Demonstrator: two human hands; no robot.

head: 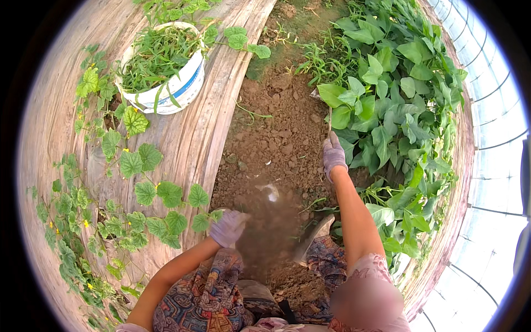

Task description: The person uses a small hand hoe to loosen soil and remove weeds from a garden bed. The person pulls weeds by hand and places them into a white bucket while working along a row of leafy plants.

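My right hand (333,156), in a pale purple glove, reaches forward along the edge of the leafy plants. Its fingers are closed on the thin handle (330,118) of a small hand tool. The tool's head (316,94) touches the soil and is partly hidden by weeds and leaves. My left hand (227,228), also gloved, rests beside my left knee, at the border of the plastic sheeting. Whether it holds anything is not visible. Between my hands lies crumbly brown soil (286,137) with a few stray weed stems.
A white bucket (193,89) with a blue stripe, full of pulled weeds (166,54), stands on the sheeting (199,137) at upper left. Cucumber-like vines (170,194) trail across it. Dense broad-leaved plants (386,95) and grassy weeds (327,58) grow at right, before a greenhouse wall (498,174).
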